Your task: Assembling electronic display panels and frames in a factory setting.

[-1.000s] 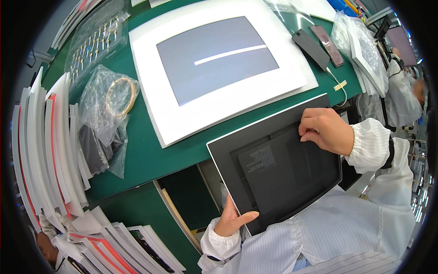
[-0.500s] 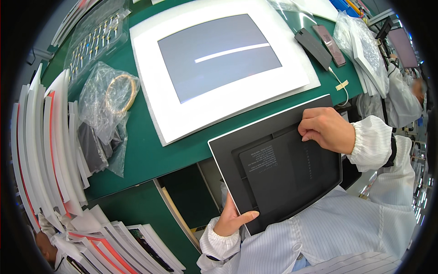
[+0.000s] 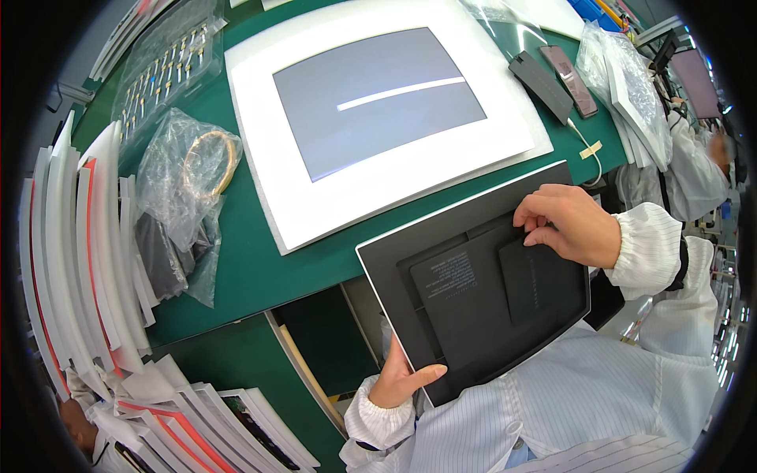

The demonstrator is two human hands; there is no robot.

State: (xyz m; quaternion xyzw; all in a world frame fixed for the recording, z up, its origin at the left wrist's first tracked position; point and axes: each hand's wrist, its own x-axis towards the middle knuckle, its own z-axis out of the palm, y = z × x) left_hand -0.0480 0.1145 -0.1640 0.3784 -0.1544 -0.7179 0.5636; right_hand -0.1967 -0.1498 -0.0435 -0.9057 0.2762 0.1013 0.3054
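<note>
A flat panel with a white edge and a black back (image 3: 465, 222) is tilted in front of me, its back facing up. My left hand (image 3: 404, 380) grips its lower left edge, thumb on the black face. Within the recess lies a black plate with small print (image 3: 449, 292). Beside it a smaller black flap (image 3: 540, 285) stands slightly raised along its left edge. My right hand (image 3: 569, 225) is closed at the flap's upper edge, thumb and index finger pinching it; the fingertips partly hide the contact.
A white-framed screen (image 3: 371, 173) rests on foam on the green table (image 3: 229, 276). A black box (image 3: 542, 88) and a phone-like device (image 3: 569, 79) lie right, near a taped white cable (image 3: 585, 142). A clear bag with a yellow ring (image 3: 169, 177) and foam-lined panels (image 3: 102, 260) are left.
The black flap's outline now shows, its left edge lifted from the recess. My right hand has shifted slightly, its fingers a little more spread. My left hand stays on the edge.
</note>
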